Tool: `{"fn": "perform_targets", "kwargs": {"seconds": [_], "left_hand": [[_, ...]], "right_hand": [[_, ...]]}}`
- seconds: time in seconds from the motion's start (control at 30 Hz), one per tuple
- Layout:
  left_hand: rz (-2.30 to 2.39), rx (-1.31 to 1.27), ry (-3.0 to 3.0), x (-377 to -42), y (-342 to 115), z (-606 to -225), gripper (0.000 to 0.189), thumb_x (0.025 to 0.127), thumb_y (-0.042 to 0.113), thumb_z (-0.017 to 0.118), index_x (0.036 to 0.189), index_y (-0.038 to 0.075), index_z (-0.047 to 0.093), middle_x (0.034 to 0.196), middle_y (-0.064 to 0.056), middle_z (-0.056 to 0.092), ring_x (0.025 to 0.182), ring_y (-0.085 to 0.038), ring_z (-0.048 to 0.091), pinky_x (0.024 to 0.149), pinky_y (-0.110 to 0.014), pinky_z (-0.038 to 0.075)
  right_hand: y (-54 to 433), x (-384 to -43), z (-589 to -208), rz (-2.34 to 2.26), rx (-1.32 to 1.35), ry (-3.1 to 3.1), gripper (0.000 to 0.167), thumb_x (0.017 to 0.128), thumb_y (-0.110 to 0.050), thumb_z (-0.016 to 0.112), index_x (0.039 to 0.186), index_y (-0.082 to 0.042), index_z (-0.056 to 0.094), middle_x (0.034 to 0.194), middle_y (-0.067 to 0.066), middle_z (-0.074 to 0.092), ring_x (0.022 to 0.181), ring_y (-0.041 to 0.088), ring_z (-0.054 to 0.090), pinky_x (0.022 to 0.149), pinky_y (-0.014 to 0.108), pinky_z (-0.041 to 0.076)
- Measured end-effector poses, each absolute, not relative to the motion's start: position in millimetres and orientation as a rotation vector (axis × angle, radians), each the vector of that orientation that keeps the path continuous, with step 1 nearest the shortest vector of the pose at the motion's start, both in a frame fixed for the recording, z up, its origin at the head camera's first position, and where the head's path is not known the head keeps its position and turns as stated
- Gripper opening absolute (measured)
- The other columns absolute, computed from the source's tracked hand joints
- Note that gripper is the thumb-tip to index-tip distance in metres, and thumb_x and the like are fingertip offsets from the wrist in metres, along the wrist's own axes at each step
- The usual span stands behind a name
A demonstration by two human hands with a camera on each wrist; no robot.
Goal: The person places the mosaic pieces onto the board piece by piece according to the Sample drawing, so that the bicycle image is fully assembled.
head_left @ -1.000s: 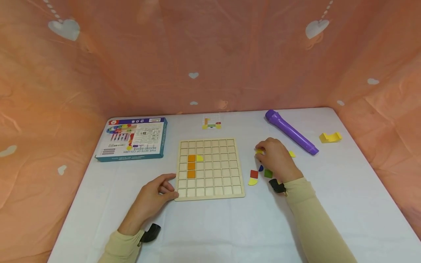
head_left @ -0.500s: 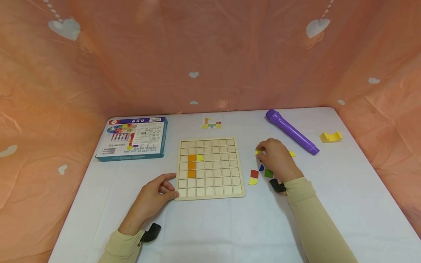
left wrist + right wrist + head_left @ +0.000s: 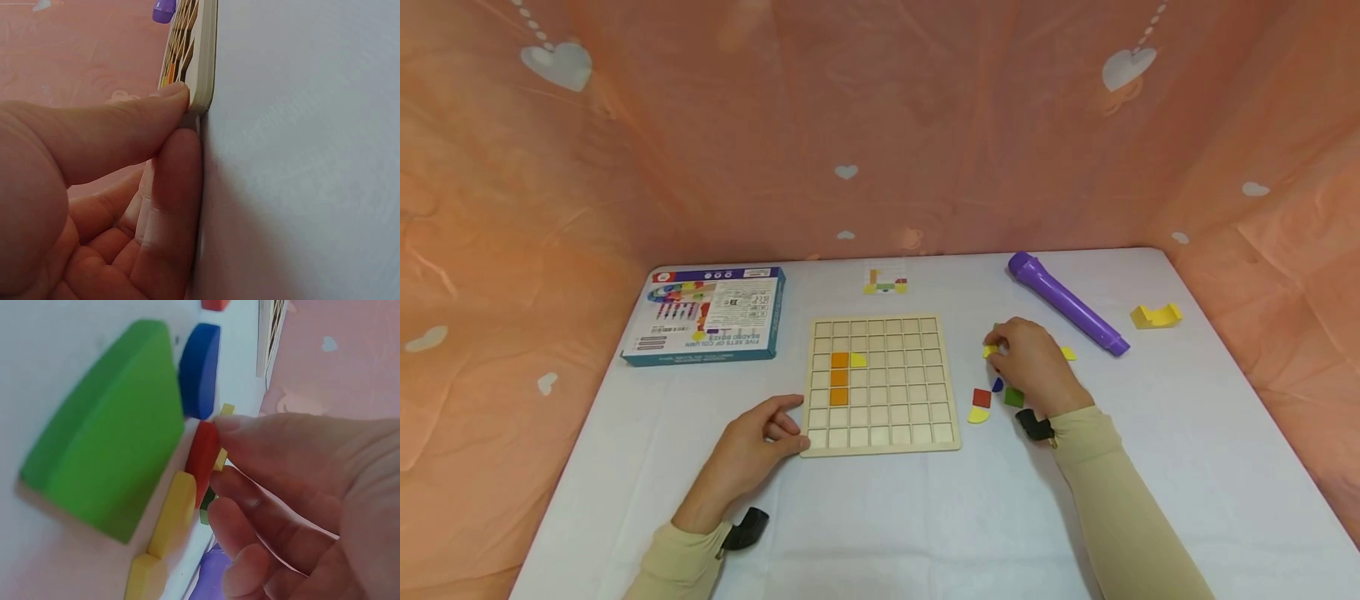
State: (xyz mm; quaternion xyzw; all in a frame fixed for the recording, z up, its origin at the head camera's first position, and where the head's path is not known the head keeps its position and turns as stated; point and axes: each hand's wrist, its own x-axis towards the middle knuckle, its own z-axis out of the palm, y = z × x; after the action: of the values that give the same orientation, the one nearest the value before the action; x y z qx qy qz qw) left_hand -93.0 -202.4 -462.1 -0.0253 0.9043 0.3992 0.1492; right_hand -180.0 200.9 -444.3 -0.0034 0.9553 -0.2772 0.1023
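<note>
A square wooden grid board (image 3: 880, 452) lies on the table in the head view. Three orange square tiles (image 3: 838, 378) stand in one column, with a yellow quarter-circle tile (image 3: 858, 360) beside the top one. My left hand (image 3: 748, 446) grips the board's near left corner; in the left wrist view its thumb (image 3: 144, 119) lies over the rim, a finger below. My right hand (image 3: 1033, 362) pinches at a yellow tile (image 3: 990, 352) among loose tiles. Close by, the right wrist view has a red tile (image 3: 203, 450), a green tile (image 3: 119, 444) and a blue tile (image 3: 200, 372).
A flat box (image 3: 703, 317) lies at the far left. Behind the board is a small pattern card (image 3: 885, 277). A purple toy microphone (image 3: 1067, 304) and a yellow curved block (image 3: 1156, 316) lie at the far right. A red square tile (image 3: 981, 398) sits right of the board.
Both hands keep their places, the left at the board corner and the right over the loose tiles. Only the head view shifts very slightly.
</note>
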Motion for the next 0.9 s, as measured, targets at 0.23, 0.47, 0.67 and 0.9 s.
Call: {"fn": "perform_targets", "kwargs": {"seconds": [0.23,0.47,0.67,0.9], "left_hand": [[1.144,-0.073,2.596,-93.0,-202.5,-462.2,0.06,0.093,0.016,0.085,0.148,0.014,0.063,0.102,0.0,0.07,0.088,-0.013,0.066,0.086,-0.032,0.05],[1.161,-0.06,2.604,-92.1,-202.9,-461.7,0.059,0.093,0.015,0.085,0.148,0.013,0.064,0.102,0.0,0.07,0.089,-0.011,0.067,0.086,-0.031,0.05],[1.17,-0.054,2.601,-92.8,-202.5,-462.9,0.06,0.093,0.016,0.085,0.148,0.013,0.063,0.102,0.0,0.07,0.088,-0.012,0.066,0.087,-0.032,0.051],[1.173,-0.06,2.592,-93.1,-202.4,-462.1,0.06,0.093,0.015,0.085,0.149,0.012,0.063,0.101,-0.001,0.07,0.087,-0.013,0.065,0.086,-0.033,0.05]], "right_hand": [[201.3,-180.2,-445.0,-0.815,-0.001,2.809,0.028,0.102,-0.012,0.072,0.129,-0.005,0.075,0.15,0.021,0.061,0.129,0.039,0.057,0.109,0.054,0.054],[201.3,-179.7,-443.0,-0.807,-0.006,2.812,0.027,0.102,-0.012,0.071,0.128,-0.004,0.076,0.143,0.02,0.064,0.122,0.037,0.057,0.105,0.051,0.054],[188.0,-179.4,-443.6,-0.777,-0.126,2.864,0.025,0.1,-0.013,0.075,0.123,-0.004,0.078,0.128,0.017,0.071,0.113,0.035,0.062,0.104,0.053,0.054],[134.6,-174.3,-443.3,-0.796,-0.373,2.89,0.022,0.096,-0.017,0.081,0.115,-0.006,0.081,0.115,0.009,0.074,0.107,0.028,0.066,0.102,0.048,0.056]]}}
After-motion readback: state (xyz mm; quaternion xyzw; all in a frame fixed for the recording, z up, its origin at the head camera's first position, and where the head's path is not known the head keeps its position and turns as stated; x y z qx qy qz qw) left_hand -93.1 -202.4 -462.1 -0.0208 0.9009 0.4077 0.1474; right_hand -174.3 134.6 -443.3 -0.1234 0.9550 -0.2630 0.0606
